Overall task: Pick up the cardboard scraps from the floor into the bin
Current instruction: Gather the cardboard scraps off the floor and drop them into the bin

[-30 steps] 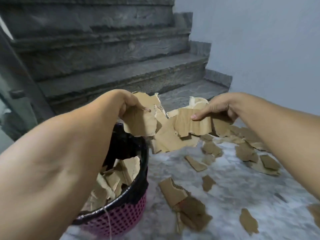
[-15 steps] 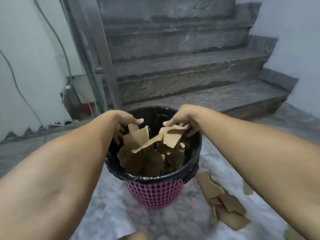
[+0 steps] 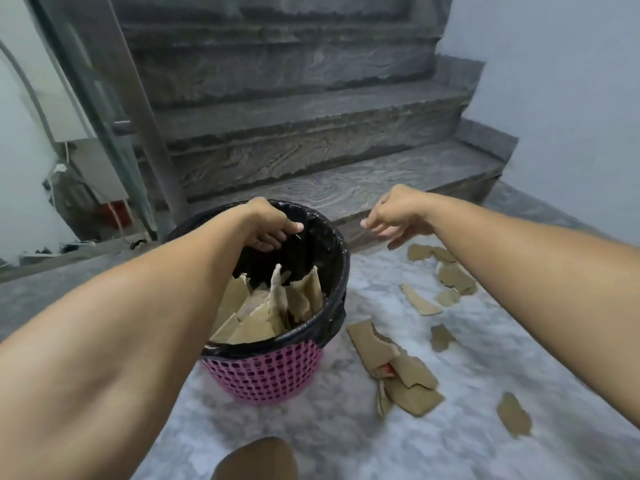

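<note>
A pink mesh bin (image 3: 270, 375) with a black liner stands on the marble floor, holding several brown cardboard scraps (image 3: 277, 306). My left hand (image 3: 270, 225) hangs over the bin's far rim, fingers apart and empty. My right hand (image 3: 394, 216) is to the right of the bin, above the floor, fingers spread with nothing in them. More cardboard scraps lie on the floor to the right: a pile (image 3: 398, 372) beside the bin, a group (image 3: 450, 275) farther back, and a single piece (image 3: 514, 414) at the front right.
Grey stone stairs (image 3: 311, 150) rise just behind the bin. A metal stair post (image 3: 138, 109) stands at the left, with cables and a red item near the wall. A white wall (image 3: 554, 98) closes the right side. My knee (image 3: 256, 459) shows at the bottom.
Both hands let the scraps drop into the bin. My right hand has since moved right, away from the bin, while my left hand stays over the rim.
</note>
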